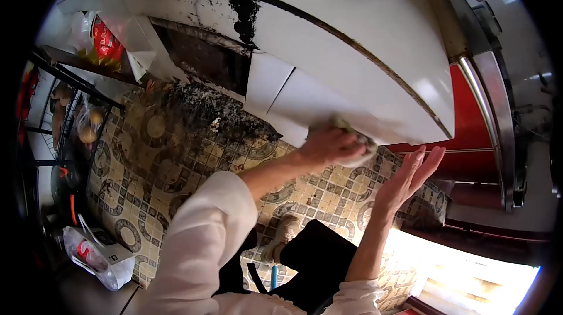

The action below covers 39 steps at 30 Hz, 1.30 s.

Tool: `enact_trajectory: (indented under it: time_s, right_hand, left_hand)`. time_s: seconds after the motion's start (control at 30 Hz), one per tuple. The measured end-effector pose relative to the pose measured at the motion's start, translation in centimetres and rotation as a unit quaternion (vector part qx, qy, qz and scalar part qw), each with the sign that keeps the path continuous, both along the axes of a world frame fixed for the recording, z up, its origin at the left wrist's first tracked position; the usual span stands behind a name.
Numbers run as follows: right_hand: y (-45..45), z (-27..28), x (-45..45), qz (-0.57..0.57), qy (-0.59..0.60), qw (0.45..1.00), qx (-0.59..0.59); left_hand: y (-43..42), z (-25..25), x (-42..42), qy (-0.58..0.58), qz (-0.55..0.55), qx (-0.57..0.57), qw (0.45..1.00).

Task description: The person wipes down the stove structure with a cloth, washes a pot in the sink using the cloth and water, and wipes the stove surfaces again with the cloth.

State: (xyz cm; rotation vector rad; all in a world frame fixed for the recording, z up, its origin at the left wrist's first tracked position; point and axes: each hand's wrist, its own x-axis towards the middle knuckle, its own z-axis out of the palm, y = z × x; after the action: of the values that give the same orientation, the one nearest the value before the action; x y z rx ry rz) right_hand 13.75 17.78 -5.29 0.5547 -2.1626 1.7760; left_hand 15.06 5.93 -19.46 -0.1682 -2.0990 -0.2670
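Observation:
A crumpled, greenish-grey cloth (368,147) is in my left hand (331,146), whose fingers are wrapped over it. The cloth lies against the lower part of the white tiled side (319,99) of the stove or counter, and part of it is blurred. To the right, my right hand (410,175) is raised in the air below the corner of the white side, fingers stretched out, holding nothing. The white side has black, burnt-looking stains (241,19) at its upper left.
Left of the tiles is a dark opening (205,60) with black soot and debris (226,109) on the patterned floor (193,162). A wire rack (56,121) and a plastic bag (105,265) stand at the left. Red cabinets (469,115) are on the right.

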Motion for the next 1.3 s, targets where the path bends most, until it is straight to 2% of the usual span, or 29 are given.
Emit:
enact_trajectory:
  time_s: [0.07,0.1,0.13,0.17,0.2,0.23,0.3,0.37,0.43,0.47,0.5,0.57,0.63,0.7,0.77,0.87,0.9,0.97,1.03,1.1,1.17,1.23,1.3]
  right_hand:
    - [-0.7,0.3,0.0,0.039,0.004,0.999,0.01]
    - [-1.4,0.0,-0.2,0.035,-0.002,0.999,0.006]
    - [-2.2,-0.5,-0.3,0.058,0.001,0.998,0.009]
    - [-2.8,-1.0,-0.5,0.081,0.005,0.997,0.012]
    - [-2.7,-1.7,-1.0,0.049,0.029,0.996,0.066]
    - [-3.1,-2.3,-1.3,0.05,0.025,0.996,0.071]
    - [-3.8,-3.1,-2.0,0.034,0.054,0.997,0.035]
    - [-3.4,-3.7,-2.7,0.017,0.074,0.996,0.054]
    - [-3.5,-3.6,-2.5,0.018,0.048,0.998,0.037]
    - [-3.3,-3.8,-2.9,0.006,0.066,0.996,0.052]
    - [-3.1,-3.9,-3.0,-0.002,0.064,0.996,0.054]
    - [-2.7,-3.8,-3.0,0.021,0.048,0.997,0.049]
    - [-2.1,-3.8,-3.1,0.036,0.03,0.998,0.036]
    - [-1.7,-3.7,-3.1,0.064,0.012,0.998,0.013]
    - [-1.0,-4.1,-3.5,0.067,0.034,0.997,0.011]
    - [0.2,-4.6,-4.3,0.153,0.014,0.987,-0.039]
    - [0.4,-4.8,-4.2,0.161,-0.005,0.984,-0.08]
    - [0.8,-5.5,-3.3,0.138,-0.056,0.986,-0.074]
    - [1.0,-6.3,-3.1,0.16,-0.041,0.981,-0.101]
    - [1.7,-7.6,-1.7,0.106,-0.147,0.967,-0.18]
    - [2.6,-8.2,-1.5,0.064,-0.167,0.959,-0.219]
    - [3.5,-9.0,-2.6,-0.058,-0.262,0.907,-0.323]
    - [4.9,-9.1,-3.5,-0.091,-0.281,0.89,-0.347]
  left_hand:
    - [-2.3,-2.3,2.1,-0.106,-0.046,0.158,0.981]
    - [-3.6,-3.4,3.8,-0.111,-0.03,0.279,0.953]
    - [-4.8,-4.6,5.5,-0.099,-0.016,0.4,0.911]
    - [-5.4,-7.0,6.3,-0.012,0.057,0.493,0.868]
    - [-6.2,-9.3,6.8,-0.003,0.122,0.584,0.802]
    - [-6.6,-11.7,6.8,0.006,0.188,0.668,0.72]
    - [-6.4,-12.2,5.8,0.038,0.213,0.656,0.723]
    - [-6.4,-13.3,4.4,0.063,0.231,0.643,0.727]
    - [-6.6,-16.0,3.2,0.016,0.31,0.749,0.585]
    - [-6.5,-18.9,2.9,0.015,0.331,0.713,0.618]
    - [-5.8,-19.2,2.3,0.007,0.326,0.714,0.62]
    - [-3.6,-19.8,1.9,-0.044,0.247,0.794,0.554]
    - [-0.5,-18.9,-0.1,-0.12,0.273,0.781,0.549]
    - [1.8,-20.0,-2.0,-0.2,0.293,0.816,0.457]
    - [3.3,-21.4,-3.7,-0.211,0.277,0.82,0.454]
    - [4.6,-23.5,-5.0,-0.226,0.248,0.849,0.407]
    - [4.9,-23.9,-5.3,-0.228,0.236,0.859,0.392]
    - [5.1,-24.8,-5.8,-0.235,0.221,0.872,0.367]
    - [5.3,-25.5,-6.0,-0.244,0.208,0.884,0.341]
    - [5.7,-25.9,-6.4,-0.257,0.195,0.893,0.314]
    - [6.3,-26.0,-6.8,-0.266,0.171,0.907,0.278]
    - [6.8,-25.6,-7.4,-0.279,0.144,0.917,0.245]
    - [7.7,-24.9,-7.5,-0.282,0.118,0.928,0.212]
